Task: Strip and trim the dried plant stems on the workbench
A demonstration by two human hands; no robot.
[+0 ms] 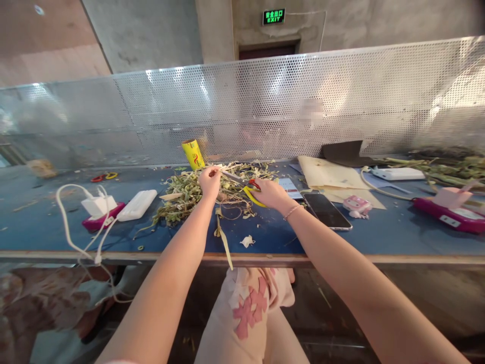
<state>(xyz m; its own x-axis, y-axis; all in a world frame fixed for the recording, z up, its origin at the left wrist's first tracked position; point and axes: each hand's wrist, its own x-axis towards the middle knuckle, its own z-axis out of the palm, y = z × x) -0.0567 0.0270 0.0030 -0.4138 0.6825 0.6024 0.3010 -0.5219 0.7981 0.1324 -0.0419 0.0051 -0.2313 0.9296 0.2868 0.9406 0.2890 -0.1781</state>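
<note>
My right hand (pixel 270 192) is closed round the red and yellow handles of a pair of scissors (pixel 237 178), whose blades point left. Close to the blade tips, my left hand (pixel 210 180) is pinched on something pale and thin, too small to name. Both hands are above a heap of dried plant stems and leaves (pixel 182 194) on the blue table (pixel 265 242). A long pale leaf strip (pixel 225 245) hangs over the table's front edge, and a small whitish scrap (pixel 247 241) lies nearby.
A yellow tube (pixel 193 154) stands behind the heap. Left are a power strip (pixel 99 222), a white power bank (pixel 137 205) and cables. Right are a phone (pixel 329 211), a pink figure (pixel 356 206) and another power strip (pixel 449 215). A perforated metal screen (pixel 265 106) runs behind.
</note>
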